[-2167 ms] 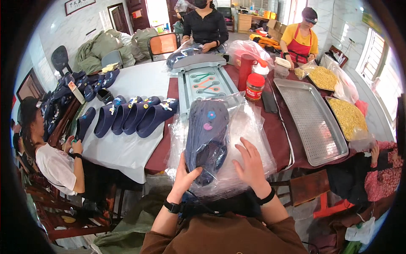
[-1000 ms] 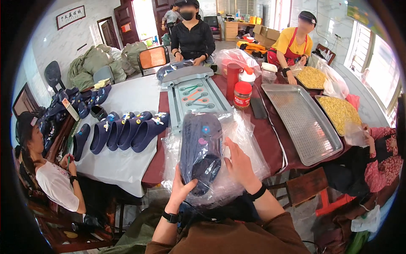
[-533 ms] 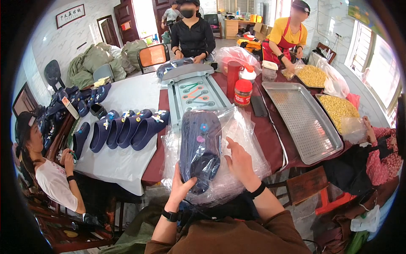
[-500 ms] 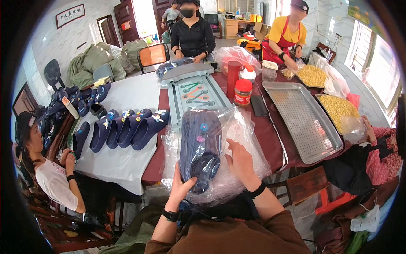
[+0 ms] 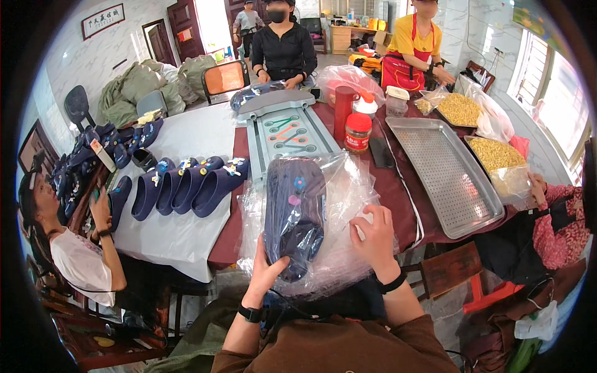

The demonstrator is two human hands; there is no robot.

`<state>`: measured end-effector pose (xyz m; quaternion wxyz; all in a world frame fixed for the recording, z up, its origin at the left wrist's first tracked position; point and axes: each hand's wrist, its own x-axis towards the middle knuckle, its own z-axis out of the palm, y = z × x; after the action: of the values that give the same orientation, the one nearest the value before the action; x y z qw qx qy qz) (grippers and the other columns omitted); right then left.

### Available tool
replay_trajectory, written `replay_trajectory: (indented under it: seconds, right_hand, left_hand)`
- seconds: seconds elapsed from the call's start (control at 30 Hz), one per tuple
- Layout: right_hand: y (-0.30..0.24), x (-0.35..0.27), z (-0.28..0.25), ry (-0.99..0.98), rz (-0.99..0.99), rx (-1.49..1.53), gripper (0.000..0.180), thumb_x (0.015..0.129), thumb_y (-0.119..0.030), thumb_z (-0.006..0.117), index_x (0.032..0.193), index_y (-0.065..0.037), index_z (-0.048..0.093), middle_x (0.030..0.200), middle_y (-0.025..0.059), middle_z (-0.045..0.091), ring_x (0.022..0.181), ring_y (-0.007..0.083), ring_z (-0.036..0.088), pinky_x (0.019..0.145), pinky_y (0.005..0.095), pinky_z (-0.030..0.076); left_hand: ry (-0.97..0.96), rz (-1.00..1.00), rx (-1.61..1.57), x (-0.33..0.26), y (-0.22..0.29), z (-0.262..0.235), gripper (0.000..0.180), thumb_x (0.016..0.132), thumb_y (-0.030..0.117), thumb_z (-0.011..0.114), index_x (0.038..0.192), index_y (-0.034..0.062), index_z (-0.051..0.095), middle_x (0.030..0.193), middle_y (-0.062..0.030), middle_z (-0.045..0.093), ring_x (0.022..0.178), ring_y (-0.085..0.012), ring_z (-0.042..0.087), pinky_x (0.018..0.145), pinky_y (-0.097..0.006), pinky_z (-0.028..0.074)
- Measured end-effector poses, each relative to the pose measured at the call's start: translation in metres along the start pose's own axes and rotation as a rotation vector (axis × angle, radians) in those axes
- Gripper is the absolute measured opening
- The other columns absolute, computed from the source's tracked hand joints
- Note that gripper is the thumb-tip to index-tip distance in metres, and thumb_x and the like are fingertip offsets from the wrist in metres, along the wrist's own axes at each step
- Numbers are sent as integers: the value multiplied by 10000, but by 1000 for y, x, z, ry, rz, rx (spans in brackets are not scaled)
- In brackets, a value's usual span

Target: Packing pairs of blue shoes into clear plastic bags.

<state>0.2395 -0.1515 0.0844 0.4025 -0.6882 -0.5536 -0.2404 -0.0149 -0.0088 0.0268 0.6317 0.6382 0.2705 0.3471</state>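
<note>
On our maroon-covered table (image 5: 392, 193) we see a white sheet (image 5: 205, 133) under navy-blue slip-on clogs (image 5: 211, 196), a grey plastic frame (image 5: 286, 146), clear plastic bags (image 5: 339, 261) and a rectangular silver metal tray (image 5: 448, 177).

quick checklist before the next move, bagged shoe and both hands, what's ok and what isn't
1. Left hand holding the bagged shoe: ok, at the heel end.
2. Shoe inside the clear bag: ok.
3. Flower charm and pink charm on the shoe: ok, both show through the plastic.
4. Right hand gripping the bag's edge: cannot tell, thumb and fingertips are close together beside it.
5. Bag sealed: cannot tell.
</note>
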Motion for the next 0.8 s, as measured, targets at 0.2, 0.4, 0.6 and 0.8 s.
replay_trajectory:
  seconds: [0.2, 0.4, 0.6, 0.8]
  right_hand:
    - [-3, -13, -18, -12, 13, -157, 109, 707, -84, 768, 780, -103, 690, 1190, 98, 633, 1176, 366, 554, 993, 471, 461]
    - [30, -26, -18, -277, -221, -20, 147, 723, -65, 708, 840, -90, 623, 1235, 91, 646, 1267, 318, 548, 1072, 480, 427]
    - [6, -25, -20, -571, 80, 26, 368, 747, -48, 679, 1111, -109, 676, 1272, 112, 640, 1332, 317, 534, 1112, 498, 419]
    - [3, -38, 0, -446, -232, 93, 393, 779, -46, 681, 1151, -170, 712, 1323, 73, 645, 1301, 304, 563, 1069, 478, 448]
  left_hand:
    - [8, -16, -5, -2, 7, 3, 919, 807, 172, 757, 1561, -44, 277, 1406, -163, 526, 1299, -231, 505, 1126, -347, 362]
    - [25, -17, -6, -4, 6, 2, 927, 801, 171, 760, 1560, -46, 274, 1403, -164, 533, 1279, -239, 526, 1116, -349, 377]
    - [47, -22, -32, -3, 10, 6, 954, 788, 155, 776, 1558, -64, 258, 1413, -173, 529, 1295, -236, 520, 1125, -342, 370]
    - [47, -11, -7, 0, 4, 8, 938, 793, 151, 769, 1557, -57, 266, 1435, -176, 511, 1330, -232, 486, 1143, -336, 343]
